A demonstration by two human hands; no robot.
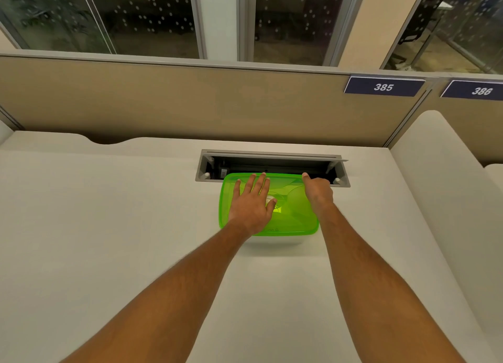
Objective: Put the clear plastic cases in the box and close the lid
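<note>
A translucent white box point(275, 239) stands at the middle of the desk with a bright green lid point(292, 215) lying on top of it. My left hand point(251, 204) rests flat on the lid's left half, fingers spread. At the lid's far right corner, my right hand point(318, 191) presses down with the thumb on the rim and the other fingers curled. Faint shapes show through the green lid; I cannot make out the clear plastic cases.
An open cable tray point(272, 166) is recessed in the desk point(109, 226) just behind the box. A beige partition point(190, 101) with number plates 385 and 386 rises behind it. A white side divider point(441, 172) bounds the desk on the right.
</note>
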